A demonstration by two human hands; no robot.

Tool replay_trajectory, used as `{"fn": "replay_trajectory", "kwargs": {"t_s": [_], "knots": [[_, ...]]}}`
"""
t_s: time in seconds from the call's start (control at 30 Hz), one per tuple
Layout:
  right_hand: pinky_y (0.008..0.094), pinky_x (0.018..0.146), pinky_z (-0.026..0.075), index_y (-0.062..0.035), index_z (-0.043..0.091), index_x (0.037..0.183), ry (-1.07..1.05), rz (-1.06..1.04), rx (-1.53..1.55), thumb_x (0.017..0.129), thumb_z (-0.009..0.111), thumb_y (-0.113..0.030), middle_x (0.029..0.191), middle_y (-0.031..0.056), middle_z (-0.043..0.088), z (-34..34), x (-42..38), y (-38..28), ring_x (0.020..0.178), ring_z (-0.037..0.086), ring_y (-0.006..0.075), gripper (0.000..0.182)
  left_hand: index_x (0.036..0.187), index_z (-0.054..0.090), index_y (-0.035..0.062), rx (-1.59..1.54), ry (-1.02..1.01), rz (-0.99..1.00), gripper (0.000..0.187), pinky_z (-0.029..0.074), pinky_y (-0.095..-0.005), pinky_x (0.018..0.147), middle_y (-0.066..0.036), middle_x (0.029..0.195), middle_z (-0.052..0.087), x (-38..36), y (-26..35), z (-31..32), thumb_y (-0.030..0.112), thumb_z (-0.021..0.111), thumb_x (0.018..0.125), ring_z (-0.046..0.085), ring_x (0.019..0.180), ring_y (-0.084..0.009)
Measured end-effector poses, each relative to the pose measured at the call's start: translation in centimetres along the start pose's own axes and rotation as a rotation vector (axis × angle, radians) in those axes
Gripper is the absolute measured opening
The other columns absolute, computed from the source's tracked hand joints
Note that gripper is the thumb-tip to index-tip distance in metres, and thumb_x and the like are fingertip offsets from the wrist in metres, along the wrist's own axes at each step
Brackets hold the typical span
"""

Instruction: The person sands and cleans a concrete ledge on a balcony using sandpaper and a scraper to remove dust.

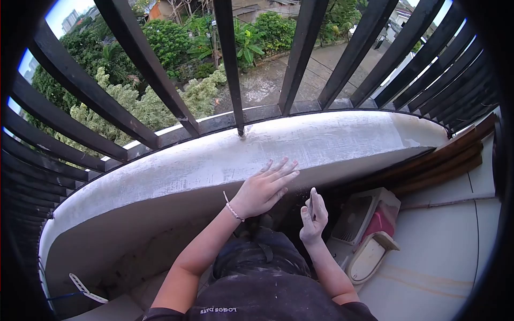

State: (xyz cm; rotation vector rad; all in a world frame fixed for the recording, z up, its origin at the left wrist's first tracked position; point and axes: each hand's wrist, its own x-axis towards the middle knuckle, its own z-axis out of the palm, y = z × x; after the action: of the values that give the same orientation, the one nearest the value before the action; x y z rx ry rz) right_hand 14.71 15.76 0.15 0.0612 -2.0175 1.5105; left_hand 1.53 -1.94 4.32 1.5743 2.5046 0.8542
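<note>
Left hand (pixel 264 188) lies flat, fingers spread, on the ledge (pixel 214 160), apparently feeling its sanded surface. Right hand (pixel 314 214), below the ledge, pinches a small dark piece (pixel 310 204), likely sandpaper; next comes more rubbing.

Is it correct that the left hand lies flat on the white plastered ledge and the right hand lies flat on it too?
Not quite. In the head view only the left hand lies flat on the white plastered ledge; the right hand is held off it, below its edge.

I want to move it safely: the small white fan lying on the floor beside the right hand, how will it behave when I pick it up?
The fan looks like thin plastic, so probably light. It lies tilted against other clutter, so it may slide. Its grille looks fragile; probably grip the frame.
</note>
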Motion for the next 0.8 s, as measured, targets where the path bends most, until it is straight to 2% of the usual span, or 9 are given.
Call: {"fn": "replay_trajectory", "kwargs": {"t_s": [0.1, 0.2, 0.3, 0.43, 0.6, 0.7, 0.73, 0.8], "knots": [[0.0261, 0.06, 0.027, 0.0026, 0.052, 0.147, 0.075, 0.008, -0.005, 0.096, 0.063, -0.007, 0.083, 0.0, 0.038, -2.8, 0.1, 1.3, 0.07, 0.034, 0.0103, 0.053, 0.159, 0.029, 0.0016, 0.161, 0.151, -0.398, 0.073, 0.022, -0.0504, 0.126, -0.016, 0.167, 0.026, -1.3, -1.3, -0.4, 0.034, 0.056, 0.099, 0.019, 0.157, -0.0347], [0.0249, 0.061, 0.027, 0.0048, 0.051, 0.147, 0.166, 0.064, 0.025, 0.097, 0.061, -0.005, 0.084, -0.0006, 0.038, -4.1, -0.1, 1.8, 0.071, 0.033, 0.0093, 0.053, 0.158, 0.025, -0.0043, 0.392, 0.011, -0.287, 0.08, 0.018, -0.0492, 0.127, -0.023, 0.168, 0.02, 0.0, -3.0, 0.0, 0.041, 0.056, 0.099, 0.016, 0.156, -0.0391], [0.0256, 0.06, 0.027, 0.0013, 0.052, 0.148, 0.214, 0.054, 0.02, 0.096, 0.061, -0.003, 0.083, -0.0008, 0.036, -4.5, -0.5, 1.9, 0.069, 0.033, 0.0095, 0.053, 0.158, 0.022, -0.0058, 0.359, -0.108, -0.102, 0.083, 0.015, -0.0483, 0.128, -0.025, 0.168, 0.016, 3.6, -3.6, 0.8, 0.045, 0.053, 0.1, 0.014, 0.157, -0.0386], [0.0247, 0.059, 0.03, -0.0024, 0.055, 0.147, 0.185, -0.031, -0.002, 0.094, 0.065, -0.002, 0.081, 0.0005, 0.038, -5.3, -1.0, 1.2, 0.066, 0.033, 0.0108, 0.054, 0.157, 0.023, -0.0071, 0.349, -0.094, -0.01, 0.081, 0.016, -0.0472, 0.128, -0.025, 0.167, 0.019, 10.2, -2.2, 3.3, 0.038, 0.057, 0.099, 0.016, 0.157, -0.0383], [0.0256, 0.072, 0.038, -0.0025, 0.048, 0.152, 0.359, 0.041, -0.409, 0.101, 0.056, -0.007, 0.084, 0.0011, 0.042, -8.2, -2.1, 2.3, 0.078, 0.038, 0.0121, 0.052, 0.156, 0.024, -0.0066, 0.373, -0.138, 0.173, 0.075, 0.018, -0.0465, 0.128, -0.024, 0.168, 0.018, 17.9, 0.7, 8.0, 0.024, 0.06, 0.098, 0.015, 0.157, -0.0364], [0.0266, 0.079, 0.039, -0.0017, 0.041, 0.156, 0.528, 0.186, -0.139, 0.104, 0.05, -0.008, 0.092, 0.0013, 0.047, -9.4, -2.1, 3.2, 0.085, 0.039, 0.0122, 0.053, 0.157, 0.024, -0.0061, 0.384, -0.145, 0.262, 0.072, 0.019, -0.0458, 0.128, -0.023, 0.168, 0.018, 21.9, 1.6, 10.1, 0.02, 0.058, 0.098, 0.016, 0.157, -0.0349], [0.0268, 0.08, 0.04, -0.0022, 0.031, 0.16, 0.497, 0.26, -0.17, 0.104, 0.046, -0.007, 0.104, 0.003, 0.053, -10.4, -2.2, 2.9, 0.085, 0.04, 0.0124, 0.058, 0.157, 0.024, -0.0057, 0.398, -0.146, 0.289, 0.072, 0.019, -0.0454, 0.128, -0.022, 0.168, 0.018, 23.3, 1.9, 10.8, 0.019, 0.058, 0.098, 0.016, 0.157, -0.0345], [0.0233, 0.073, 0.039, -0.0055, 0.023, 0.163, 0.54, 0.31, -0.066, 0.107, 0.043, -0.011, 0.117, 0.0048, 0.053, -11.2, -2.4, 3.3, 0.081, 0.039, 0.0082, 0.06, 0.158, 0.023, -0.0049, 0.422, -0.155, 0.338, 0.072, 0.019, -0.0446, 0.128, -0.021, 0.168, 0.018, 25.6, 2.5, 12.4, 0.018, 0.057, 0.098, 0.016, 0.157, -0.0336]]}}
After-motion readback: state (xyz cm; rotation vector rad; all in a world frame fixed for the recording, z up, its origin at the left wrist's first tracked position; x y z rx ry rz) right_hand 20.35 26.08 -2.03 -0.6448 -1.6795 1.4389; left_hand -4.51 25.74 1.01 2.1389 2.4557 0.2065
